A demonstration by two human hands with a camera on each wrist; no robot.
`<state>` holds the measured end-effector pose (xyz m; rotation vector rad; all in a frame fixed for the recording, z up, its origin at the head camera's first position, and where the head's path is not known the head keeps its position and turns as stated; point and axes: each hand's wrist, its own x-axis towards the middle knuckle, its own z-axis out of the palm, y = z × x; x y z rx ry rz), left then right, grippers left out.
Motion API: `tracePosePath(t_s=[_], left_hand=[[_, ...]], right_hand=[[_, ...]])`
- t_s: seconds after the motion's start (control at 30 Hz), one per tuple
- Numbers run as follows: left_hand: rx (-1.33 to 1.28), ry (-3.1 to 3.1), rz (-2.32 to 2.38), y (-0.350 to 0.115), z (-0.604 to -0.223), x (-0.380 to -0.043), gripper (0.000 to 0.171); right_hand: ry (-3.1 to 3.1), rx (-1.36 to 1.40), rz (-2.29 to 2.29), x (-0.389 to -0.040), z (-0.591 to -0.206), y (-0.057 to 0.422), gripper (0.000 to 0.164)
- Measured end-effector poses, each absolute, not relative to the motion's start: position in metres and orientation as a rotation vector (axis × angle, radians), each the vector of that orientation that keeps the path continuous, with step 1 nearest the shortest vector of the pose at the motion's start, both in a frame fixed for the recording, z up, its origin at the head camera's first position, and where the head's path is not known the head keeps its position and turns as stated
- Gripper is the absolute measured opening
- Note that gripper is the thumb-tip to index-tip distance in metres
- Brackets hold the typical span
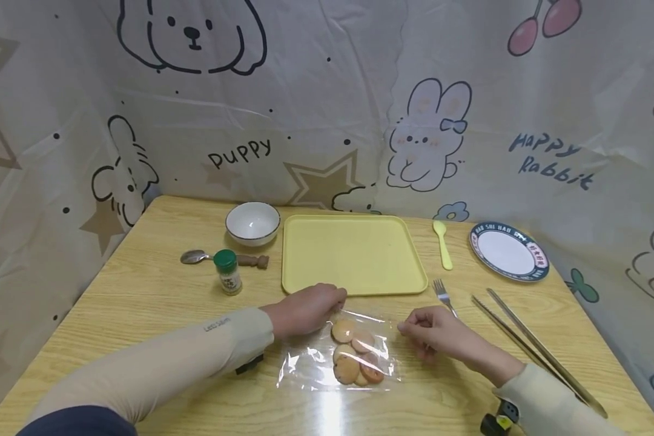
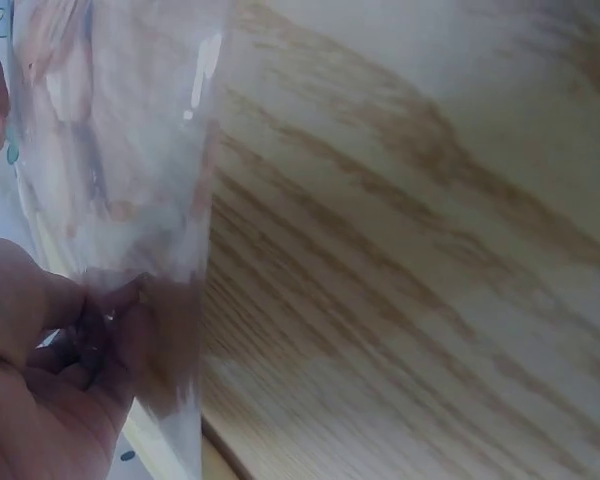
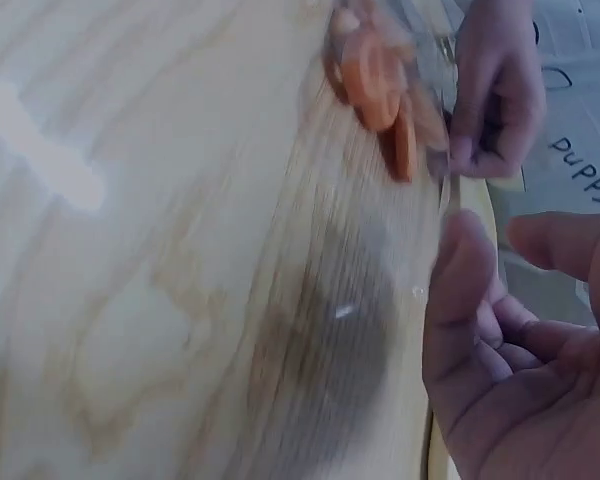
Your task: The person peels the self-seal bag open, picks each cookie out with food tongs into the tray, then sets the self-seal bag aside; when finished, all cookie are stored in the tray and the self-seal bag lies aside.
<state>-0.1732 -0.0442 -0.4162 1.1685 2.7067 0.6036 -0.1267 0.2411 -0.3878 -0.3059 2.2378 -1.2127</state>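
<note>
A clear plastic bag (image 1: 305, 363) of round golden cookies (image 1: 346, 368) lies in front of the yellow tray (image 1: 354, 257). At the bag's upper edge, my left hand (image 1: 310, 310) pinches the film between thumb and fingers; the left wrist view shows the plastic (image 2: 130, 180) stretching from that grip. My right hand (image 1: 438, 339) is just off the bag's right side. In the right wrist view its thumb and forefinger stand apart with a gap between them, the other fingers loosely bent. Cookies (image 3: 372, 85) look blurred there.
Behind on the left are a white bowl (image 1: 252, 224), a spoon (image 1: 195, 257) with a brown handle and a green-capped shaker (image 1: 229, 275). To the right lie a yellow spoon (image 1: 443, 245), a fork (image 1: 442, 293), metal tongs (image 1: 545, 351) and a rimmed plate (image 1: 507, 251). Printed cloth hangs behind.
</note>
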Motion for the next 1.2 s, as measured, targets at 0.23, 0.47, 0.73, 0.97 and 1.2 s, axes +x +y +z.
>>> tracePosePath(t_s=[0.23,0.47,0.73,0.97,1.2], left_hand=[[1.066,2.718,0.660,-0.045,-0.413,-0.172,0.017],[1.072,2.796,0.664,-0.045,-0.417,-0.175,0.016],[1.304,2.967,0.339,-0.055,-0.402,-0.156,0.014],[1.328,2.845,0.271,-0.067,-0.411,-0.134,0.037],[1.314,2.943,0.226,-0.067,-0.427,-0.130,0.027]], right_hand=[[2.179,-0.303,-1.244,-0.128,-0.398,0.223,0.033],[2.092,-0.248,-1.306,-0.132,-0.403,0.217,0.029],[2.057,-0.216,-1.375,-0.133,-0.402,0.217,0.025],[2.042,-0.244,-1.460,-0.131,-0.406,0.218,0.020],[2.025,-0.232,-1.494,-0.130,-0.407,0.217,0.016]])
